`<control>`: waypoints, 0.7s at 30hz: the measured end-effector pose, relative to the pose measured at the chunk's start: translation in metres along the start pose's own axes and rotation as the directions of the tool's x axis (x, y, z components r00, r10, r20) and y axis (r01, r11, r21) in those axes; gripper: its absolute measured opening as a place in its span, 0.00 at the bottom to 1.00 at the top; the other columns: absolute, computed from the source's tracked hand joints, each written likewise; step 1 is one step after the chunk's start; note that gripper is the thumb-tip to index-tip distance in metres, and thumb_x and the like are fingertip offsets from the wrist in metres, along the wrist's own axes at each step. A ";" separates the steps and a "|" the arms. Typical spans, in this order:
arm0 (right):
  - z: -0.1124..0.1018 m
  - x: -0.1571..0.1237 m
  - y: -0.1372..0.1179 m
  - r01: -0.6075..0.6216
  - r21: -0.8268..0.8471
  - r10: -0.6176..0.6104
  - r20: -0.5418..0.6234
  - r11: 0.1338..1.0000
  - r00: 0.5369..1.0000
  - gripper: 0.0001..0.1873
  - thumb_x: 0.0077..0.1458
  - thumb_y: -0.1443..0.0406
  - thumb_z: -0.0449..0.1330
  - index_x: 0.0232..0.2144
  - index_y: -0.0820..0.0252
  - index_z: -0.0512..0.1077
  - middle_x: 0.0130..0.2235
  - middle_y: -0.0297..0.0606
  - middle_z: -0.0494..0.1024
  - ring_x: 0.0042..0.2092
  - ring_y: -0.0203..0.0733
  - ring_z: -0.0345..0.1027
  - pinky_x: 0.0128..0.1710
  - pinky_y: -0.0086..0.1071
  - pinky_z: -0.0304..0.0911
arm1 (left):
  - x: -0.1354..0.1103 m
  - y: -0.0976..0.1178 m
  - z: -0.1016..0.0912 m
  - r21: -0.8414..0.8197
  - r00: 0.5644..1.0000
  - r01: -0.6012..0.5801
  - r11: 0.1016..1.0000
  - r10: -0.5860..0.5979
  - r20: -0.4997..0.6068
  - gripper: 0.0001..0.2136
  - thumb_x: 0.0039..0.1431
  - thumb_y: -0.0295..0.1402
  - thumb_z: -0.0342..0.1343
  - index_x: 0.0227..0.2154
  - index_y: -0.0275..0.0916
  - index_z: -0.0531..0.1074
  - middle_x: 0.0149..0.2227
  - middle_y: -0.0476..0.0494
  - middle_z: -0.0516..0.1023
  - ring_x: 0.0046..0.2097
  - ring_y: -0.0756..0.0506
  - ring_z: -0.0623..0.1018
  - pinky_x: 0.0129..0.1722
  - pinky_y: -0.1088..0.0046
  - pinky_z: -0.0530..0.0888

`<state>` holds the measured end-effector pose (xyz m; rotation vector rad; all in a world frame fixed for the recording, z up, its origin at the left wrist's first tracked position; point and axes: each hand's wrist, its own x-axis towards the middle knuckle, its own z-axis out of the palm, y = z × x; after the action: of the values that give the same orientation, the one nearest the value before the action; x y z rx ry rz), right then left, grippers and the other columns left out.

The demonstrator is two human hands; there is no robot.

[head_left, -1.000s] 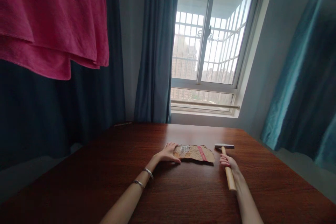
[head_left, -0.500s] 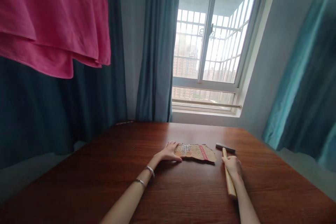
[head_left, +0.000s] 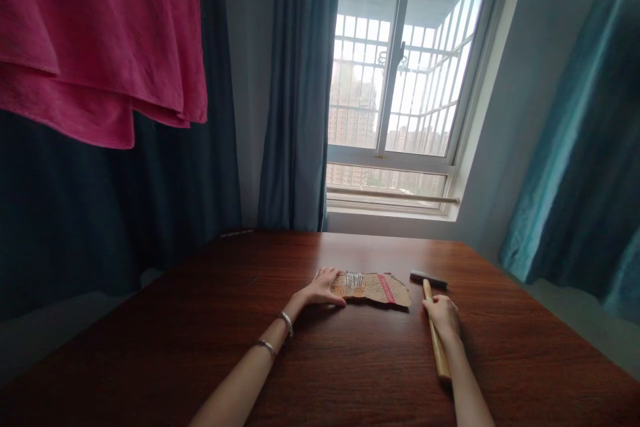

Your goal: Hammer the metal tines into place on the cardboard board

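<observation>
A flat brown cardboard piece [head_left: 370,287] with a speckled pattern, a red band and a jagged far edge lies on the table. Several thin, pale metal-looking strips, perhaps nails, sit near its left part. My left hand [head_left: 324,288] grips the cardboard's left end, thumb on the near side and fingers on the far side. To the right, a hammer [head_left: 438,355] with a pale wooden handle and a dark head rests on the table, head pointing away. My right hand [head_left: 443,315] is wrapped round its handle, a little below the head.
The dark wooden table [head_left: 200,347] reaches to the wall below a barred window [head_left: 393,80]. Blue curtains [head_left: 300,93] hang at the back and on the right. A pink cloth [head_left: 125,47] hangs at the upper left.
The view has shifted very slightly. Both hands, the cardboard and the hammer keep nearly the same places.
</observation>
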<state>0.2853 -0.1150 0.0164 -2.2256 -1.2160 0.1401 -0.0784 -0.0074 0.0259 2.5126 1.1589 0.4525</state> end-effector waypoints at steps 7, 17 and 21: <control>0.003 0.003 0.003 0.002 -0.014 -0.002 -0.012 1.000 1.000 0.13 0.42 0.58 0.59 0.26 0.61 0.76 0.33 0.51 0.80 0.39 0.53 0.73 0.38 0.36 0.61 | 0.000 0.003 -0.013 -0.029 0.999 0.033 0.999 -0.032 0.035 0.50 0.33 0.57 0.62 0.60 0.39 0.55 0.61 0.34 0.55 0.63 0.33 0.51 0.61 0.60 0.51; 0.001 0.002 0.001 -0.026 0.031 0.027 -0.059 0.999 0.998 0.16 0.45 0.57 0.57 0.29 0.65 0.74 0.37 0.61 0.76 0.44 0.62 0.69 0.44 0.50 0.58 | -0.058 -0.048 -0.090 0.059 0.898 0.418 0.906 -0.403 -0.179 0.12 0.52 0.35 0.53 0.38 0.39 0.76 0.43 0.42 0.77 0.48 0.42 0.74 0.49 0.70 0.67; -0.003 0.002 -0.005 -0.036 0.098 0.049 -0.129 0.995 0.990 0.19 0.47 0.53 0.56 0.33 0.63 0.75 0.40 0.61 0.74 0.46 0.62 0.67 0.44 0.50 0.58 | -0.095 -0.088 -0.126 0.187 0.734 0.672 0.717 -0.610 -0.300 0.10 0.49 0.30 0.54 0.35 0.41 0.75 0.41 0.42 0.78 0.44 0.42 0.76 0.42 0.72 0.69</control>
<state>0.2837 -0.1130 0.0214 -2.1428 -1.0699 0.0659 -0.2486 -0.0059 0.0875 2.0771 2.2177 0.3851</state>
